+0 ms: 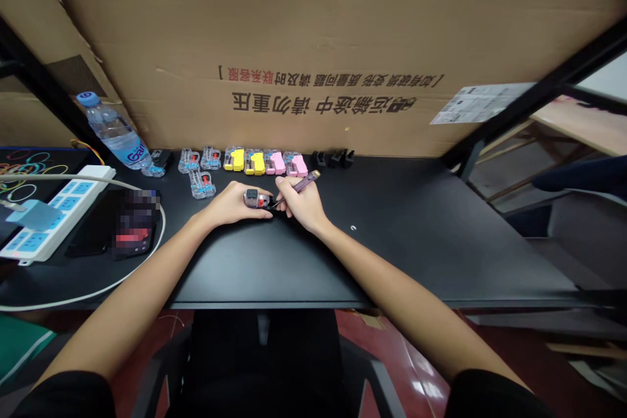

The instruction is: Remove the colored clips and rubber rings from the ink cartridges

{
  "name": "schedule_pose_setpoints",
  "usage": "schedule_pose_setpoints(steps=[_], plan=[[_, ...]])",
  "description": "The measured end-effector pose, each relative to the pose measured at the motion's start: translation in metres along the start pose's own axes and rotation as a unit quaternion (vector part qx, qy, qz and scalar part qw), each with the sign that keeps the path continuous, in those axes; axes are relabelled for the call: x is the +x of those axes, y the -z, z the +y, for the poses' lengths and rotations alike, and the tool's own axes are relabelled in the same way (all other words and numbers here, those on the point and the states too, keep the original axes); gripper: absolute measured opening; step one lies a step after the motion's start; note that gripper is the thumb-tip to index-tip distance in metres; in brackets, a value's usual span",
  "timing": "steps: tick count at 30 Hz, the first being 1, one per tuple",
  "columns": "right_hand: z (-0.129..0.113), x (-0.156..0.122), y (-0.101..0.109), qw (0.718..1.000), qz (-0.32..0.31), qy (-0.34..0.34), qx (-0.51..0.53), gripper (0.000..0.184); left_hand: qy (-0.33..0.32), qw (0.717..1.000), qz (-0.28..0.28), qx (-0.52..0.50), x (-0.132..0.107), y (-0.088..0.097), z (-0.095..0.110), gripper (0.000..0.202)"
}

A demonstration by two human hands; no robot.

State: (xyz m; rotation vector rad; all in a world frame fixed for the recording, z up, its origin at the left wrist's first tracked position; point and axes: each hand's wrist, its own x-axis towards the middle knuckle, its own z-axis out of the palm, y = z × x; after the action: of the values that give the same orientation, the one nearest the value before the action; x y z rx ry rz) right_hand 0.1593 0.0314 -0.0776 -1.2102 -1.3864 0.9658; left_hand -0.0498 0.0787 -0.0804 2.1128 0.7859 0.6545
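Item one, as I read it from my remote seat: a small clear plastic cartridge (255, 198) with a red insert and a dark square top, at the centre of the view. My left hand (230, 204) cradles it, fingers (262, 213) curled closed around it. Item two: a slim purple-handled tool (300, 185), perhaps a precision screwdriver, pinched in my right hand (304, 206), its dark shaft reaching to the cartridge at 9 o'clock from that hand. Both grips are clenched; neither hand is released.

Handling note: the hold looks sound, with both hands low and close together on the black desk (416, 241), which steadies the tool's tip against the cartridge.

Nearby stock, at 12 o'clock: a row of clear cartridges, some with yellow caps (236, 159) and some with pink caps (277, 163), then small black clips (334, 158). One loose clear cartridge (202, 183) lies at 10 o'clock, just beside my left hand.

Edges and room: open desk runs from 1 to 4 o'clock. The front edge lies at 6 o'clock. At 9 o'clock sit a white power strip (56, 212) and a blurred dark object (134, 223). A water bottle (112, 132) lies at 10 o'clock, against a cardboard box (313, 26) along the back.
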Motion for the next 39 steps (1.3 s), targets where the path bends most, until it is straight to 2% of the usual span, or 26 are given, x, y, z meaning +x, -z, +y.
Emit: schedule_pose_setpoints(steps=[5,11,15,20,23,25,28,30,33,37,39], plan=[[0.001,-0.002,-0.002,0.999,-0.012,0.025,-0.031,0.056,-0.012,1.0,0.006,-0.003,0.0,-0.001,0.0,0.051],[0.004,-0.003,-0.01,0.99,0.093,0.075,-0.073,0.056,-0.004,0.999,0.036,0.021,0.001,-0.007,0.005,0.037],[0.004,-0.002,-0.013,0.989,0.121,0.065,-0.061,0.05,0.006,0.996,0.078,0.054,0.001,-0.013,0.007,0.034],[0.003,0.001,-0.012,0.988,0.144,0.032,-0.048,0.046,0.011,0.993,0.092,0.074,0.002,-0.018,0.007,0.033],[0.002,0.004,-0.008,0.991,0.129,0.004,-0.022,0.046,0.015,0.993,0.09,0.078,0.002,-0.017,0.005,0.036],[0.002,0.006,-0.005,0.996,0.089,-0.006,-0.008,0.046,0.013,0.994,0.076,0.071,0.002,-0.015,0.003,0.04],[0.004,0.007,0.0,1.0,0.027,0.006,-0.002,0.048,0.003,0.998,0.047,0.049,0.002,-0.01,-0.001,0.045],[0.007,0.006,0.0,1.0,0.006,0.025,-0.008,0.051,-0.003,0.998,0.038,0.04,0.002,-0.008,-0.003,0.047],[0.011,0.005,-0.002,0.999,0.004,0.046,-0.02,0.055,-0.005,0.999,0.04,0.036,0.002,-0.006,-0.003,0.045],[0.012,0.005,-0.005,0.996,0.037,0.076,-0.039,0.056,-0.005,0.998,0.05,0.032,0.002,-0.007,-0.003,0.039],[0.01,0.005,-0.007,0.996,0.054,0.063,-0.033,0.055,-0.002,0.998,0.059,0.033,0.003,-0.008,-0.003,0.039]])
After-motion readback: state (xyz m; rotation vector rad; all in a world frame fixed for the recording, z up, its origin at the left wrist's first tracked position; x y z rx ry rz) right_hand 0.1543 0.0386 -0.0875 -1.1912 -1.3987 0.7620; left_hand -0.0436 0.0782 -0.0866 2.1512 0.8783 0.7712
